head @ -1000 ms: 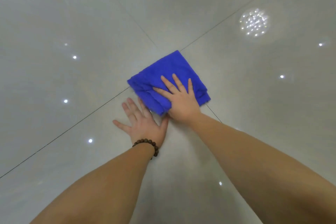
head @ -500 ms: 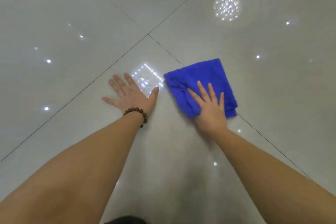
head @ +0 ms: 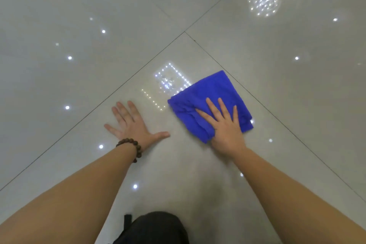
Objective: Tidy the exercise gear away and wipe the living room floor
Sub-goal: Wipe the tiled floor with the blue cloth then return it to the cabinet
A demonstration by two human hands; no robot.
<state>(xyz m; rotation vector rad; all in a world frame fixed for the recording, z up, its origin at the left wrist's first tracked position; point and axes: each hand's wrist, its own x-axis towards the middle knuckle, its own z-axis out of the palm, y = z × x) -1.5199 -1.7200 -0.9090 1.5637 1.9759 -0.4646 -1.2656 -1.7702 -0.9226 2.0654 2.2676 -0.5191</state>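
A folded blue cloth [head: 213, 95] lies flat on the glossy grey tiled floor [head: 79, 25], just right of centre. My right hand [head: 223, 123] presses down on the cloth's near half with straight, spread fingers. My left hand [head: 132, 125] rests flat on the bare tile to the cloth's left, fingers spread, thumb pointing toward the cloth without touching it. A brown bead bracelet [head: 131, 146] circles the left wrist. No exercise gear is in view.
Dark grout lines [head: 184, 32] cross just beyond the hands. Ceiling lights reflect off the tiles, with a bright cluster [head: 264, 1] at upper right. A dark-clothed knee [head: 156, 228] shows at the bottom edge.
My right hand has slid the cloth to the right, away from my left hand, which stays flat on the tile. The view has drawn back, and my knee now shows.
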